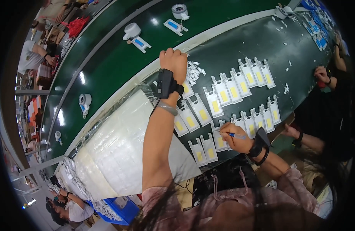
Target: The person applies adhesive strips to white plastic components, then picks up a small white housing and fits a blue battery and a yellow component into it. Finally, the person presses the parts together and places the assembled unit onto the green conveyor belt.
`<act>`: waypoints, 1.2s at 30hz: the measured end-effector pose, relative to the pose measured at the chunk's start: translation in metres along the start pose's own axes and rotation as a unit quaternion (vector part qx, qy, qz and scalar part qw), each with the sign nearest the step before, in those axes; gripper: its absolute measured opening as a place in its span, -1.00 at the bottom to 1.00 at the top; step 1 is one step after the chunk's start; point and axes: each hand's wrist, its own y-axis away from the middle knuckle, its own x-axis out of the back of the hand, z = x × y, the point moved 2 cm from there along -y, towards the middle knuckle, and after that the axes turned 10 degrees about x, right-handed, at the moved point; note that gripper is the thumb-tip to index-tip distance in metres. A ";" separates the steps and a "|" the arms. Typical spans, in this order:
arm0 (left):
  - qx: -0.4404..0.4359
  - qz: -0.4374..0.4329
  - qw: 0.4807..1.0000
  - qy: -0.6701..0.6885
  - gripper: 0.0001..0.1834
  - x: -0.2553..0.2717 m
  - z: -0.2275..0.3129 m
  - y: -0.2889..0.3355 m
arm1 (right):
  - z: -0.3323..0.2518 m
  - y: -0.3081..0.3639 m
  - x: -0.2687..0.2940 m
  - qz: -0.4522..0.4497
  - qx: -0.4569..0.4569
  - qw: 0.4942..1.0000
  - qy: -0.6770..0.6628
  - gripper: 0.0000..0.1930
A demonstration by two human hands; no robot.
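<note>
Pen [236, 135] is sitting pinched in the curled right hand [240, 144], just right of lower centre, pointing left, seemingly crosswise over a white tag's [220, 144] long axis; the left hand [173, 64] is showing curled, farther off at upper centre, its hold impossible to tell.

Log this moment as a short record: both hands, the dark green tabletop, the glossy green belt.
Left hand: curled, beside a pile of small white pieces; contents not visible
Right hand: holding a slim blue-and-clear pen
Dark green tabletop: rows of flat white plates with yellow rectangles
Glossy green belt: round white units, spaced apart
</note>
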 end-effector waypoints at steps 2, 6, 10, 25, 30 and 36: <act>-0.080 -0.025 0.991 -0.107 -0.85 -0.005 0.003 0.002 | -0.001 -0.004 -0.001 -0.010 -0.002 1.000 0.007 -0.95; -0.097 -0.054 0.985 -0.133 -0.88 -0.002 0.009 -0.010 | -0.005 -0.010 0.001 0.005 0.016 1.000 -0.005 -0.91; -0.052 -0.067 0.994 -0.066 -0.88 0.002 0.015 -0.010 | -0.014 -0.011 0.002 -0.013 0.077 0.997 0.025 -0.89; 0.121 -0.251 0.867 0.413 -0.78 0.101 0.084 0.144 | -0.053 0.057 0.003 0.197 0.012 0.939 0.282 -0.75; -0.027 -0.175 0.943 0.283 -0.78 0.108 0.117 0.177 | -0.056 0.064 -0.012 0.129 0.031 0.930 0.344 -0.69; -0.047 -0.101 0.967 0.230 -0.77 0.096 0.134 0.189 | -0.045 0.069 -0.009 0.088 0.023 0.946 0.312 -0.71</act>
